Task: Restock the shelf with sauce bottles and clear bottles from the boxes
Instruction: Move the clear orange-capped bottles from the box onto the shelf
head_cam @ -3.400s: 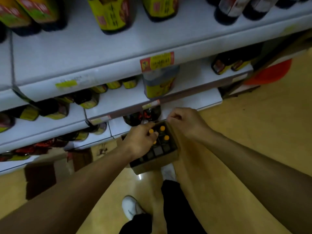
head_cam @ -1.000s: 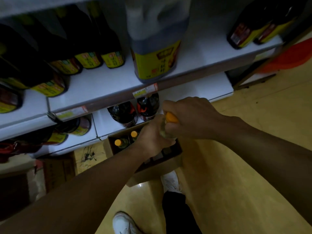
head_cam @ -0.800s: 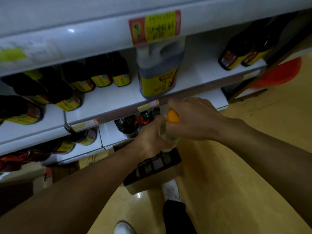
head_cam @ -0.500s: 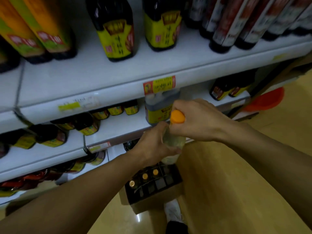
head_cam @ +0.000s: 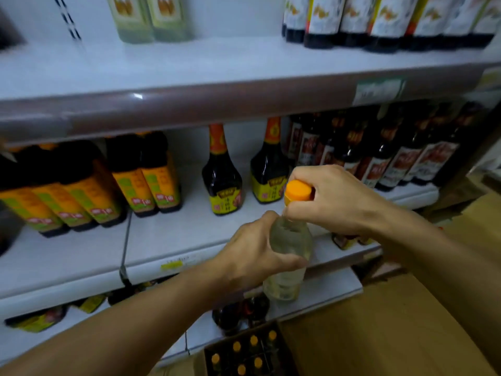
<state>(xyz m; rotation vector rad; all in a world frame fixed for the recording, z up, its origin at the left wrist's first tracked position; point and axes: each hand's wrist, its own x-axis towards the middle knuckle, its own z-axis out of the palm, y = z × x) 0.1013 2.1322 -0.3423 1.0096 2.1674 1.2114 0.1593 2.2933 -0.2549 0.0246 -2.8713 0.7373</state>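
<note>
From the head camera, the person holds a clear bottle (head_cam: 288, 256) upright in front of the white shelf (head_cam: 189, 237). The left hand (head_cam: 252, 256) grips the bottle's body, fingers wrapped around it, while the right hand (head_cam: 333, 199) curls round its neck just below the orange cap (head_cam: 297, 190). On the shelf behind stand two dark sauce bottles with yellow labels (head_cam: 222, 180), orange-labelled bottles (head_cam: 146, 180) to their left and red-labelled dark bottles (head_cam: 385, 156) to their right. At the bottom edge, a cardboard box (head_cam: 244, 356) holds more orange-capped bottles (head_cam: 253, 341) on the floor.
</note>
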